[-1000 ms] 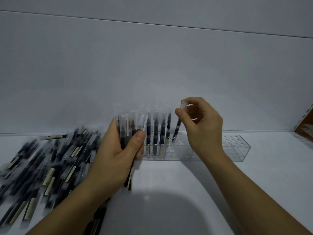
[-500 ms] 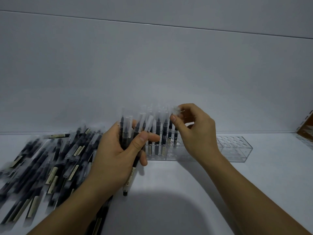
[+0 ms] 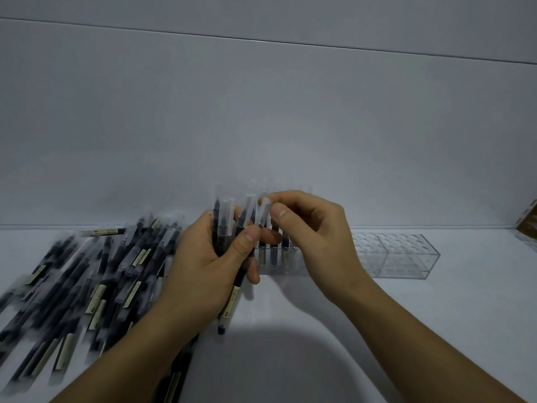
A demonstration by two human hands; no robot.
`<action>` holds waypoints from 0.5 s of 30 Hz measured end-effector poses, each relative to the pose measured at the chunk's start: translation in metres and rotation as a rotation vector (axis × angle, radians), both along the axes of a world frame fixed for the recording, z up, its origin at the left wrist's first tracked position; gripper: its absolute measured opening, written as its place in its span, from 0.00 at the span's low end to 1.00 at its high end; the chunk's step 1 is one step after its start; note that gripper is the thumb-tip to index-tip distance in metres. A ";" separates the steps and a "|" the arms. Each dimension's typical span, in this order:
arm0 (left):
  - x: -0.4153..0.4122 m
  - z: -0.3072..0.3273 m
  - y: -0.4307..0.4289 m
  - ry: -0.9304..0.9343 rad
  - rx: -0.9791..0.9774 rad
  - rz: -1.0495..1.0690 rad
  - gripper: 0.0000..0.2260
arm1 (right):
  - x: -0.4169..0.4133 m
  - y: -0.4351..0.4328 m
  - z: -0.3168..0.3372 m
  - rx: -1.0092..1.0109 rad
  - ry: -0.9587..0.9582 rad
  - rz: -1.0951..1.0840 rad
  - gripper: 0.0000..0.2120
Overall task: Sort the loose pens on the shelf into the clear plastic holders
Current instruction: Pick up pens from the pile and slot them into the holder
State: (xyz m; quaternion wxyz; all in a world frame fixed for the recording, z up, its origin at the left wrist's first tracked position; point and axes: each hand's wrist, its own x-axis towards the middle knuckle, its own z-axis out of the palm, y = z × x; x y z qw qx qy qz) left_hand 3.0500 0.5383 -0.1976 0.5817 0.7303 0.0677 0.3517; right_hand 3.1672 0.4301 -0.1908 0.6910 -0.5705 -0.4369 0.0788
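Observation:
My left hand (image 3: 203, 266) is shut around a bunch of black pens (image 3: 225, 225) with frosted caps, held upright in front of the clear plastic holder (image 3: 404, 257). My right hand (image 3: 313, 237) pinches the cap end of one pen (image 3: 263, 212) from that bunch between thumb and forefinger. Several pens (image 3: 273, 251) stand upright in the holder's left holes, partly hidden by both hands. Its right holes hold nothing. A large pile of loose pens (image 3: 96, 280) lies on the white shelf at the left.
The white shelf (image 3: 406, 330) stretches bare in front and to the right. A white back wall (image 3: 261, 126) rises just behind the holder. A brown object (image 3: 529, 222) pokes in at the right edge.
My right hand set a pen down into the holder, then moved left to the bunch in my left hand and took hold of another pen's cap. My left hand shifted slightly right.

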 end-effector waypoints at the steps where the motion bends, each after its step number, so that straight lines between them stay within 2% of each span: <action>1: 0.000 0.000 0.000 0.003 0.005 -0.005 0.05 | 0.000 -0.001 0.001 0.012 0.024 0.034 0.09; 8: 0.000 -0.001 -0.001 0.024 -0.027 0.003 0.08 | 0.010 -0.001 0.003 -0.007 0.044 0.016 0.05; 11: 0.000 -0.003 0.002 0.048 -0.048 0.055 0.13 | 0.016 -0.005 0.010 0.054 0.178 0.020 0.02; 15: 0.001 -0.006 0.005 0.069 -0.026 0.108 0.15 | 0.027 -0.013 0.020 0.096 0.291 -0.016 0.07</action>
